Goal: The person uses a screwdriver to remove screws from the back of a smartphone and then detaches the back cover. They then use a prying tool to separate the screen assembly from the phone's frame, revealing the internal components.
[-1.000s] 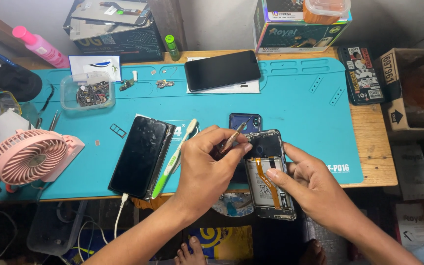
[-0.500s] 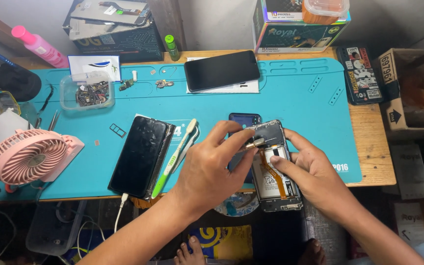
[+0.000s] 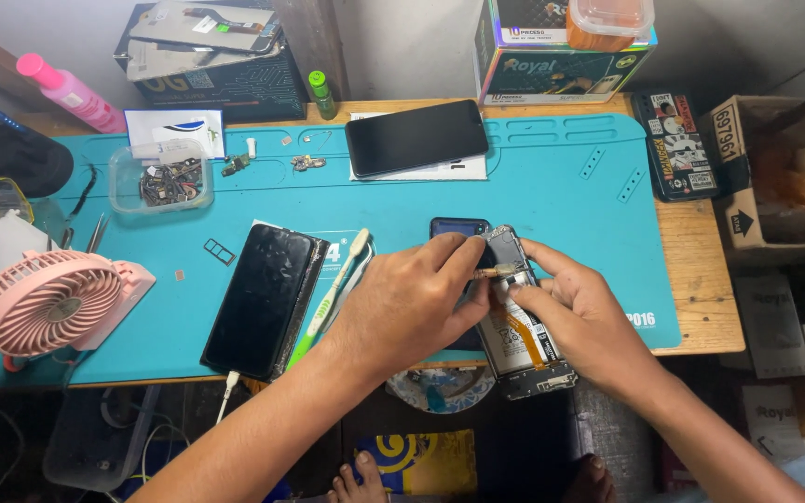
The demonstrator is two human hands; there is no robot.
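A wooden tabletop (image 3: 701, 279) carries a teal work mat (image 3: 552, 200) that covers most of it. At the mat's near edge, around 5 o'clock from its centre, the opened phone (image 3: 521, 326) lies with its back off, showing a battery and an orange flex strip. The left hand (image 3: 412, 303) pinches a thin tool (image 3: 491, 273) between thumb and forefinger, its fingers closed tight on it, the tip touching the phone's upper part. The right hand (image 3: 579, 317) curls its fingers round the phone's right side and steadies it.

At 9 o'clock from the hands lies a black phone (image 3: 263, 298) face down, with a green-handled toothbrush (image 3: 333, 298) just beside it. At 12 o'clock a dark-screened phone (image 3: 416, 137) rests on white paper. A clear parts tray (image 3: 149, 177) sits at 10 o'clock, a pink fan (image 3: 48, 303) at the far left edge. Cardboard boxes (image 3: 775, 177) stand to the right; a pink bottle (image 3: 72, 93) leans against the wall behind.
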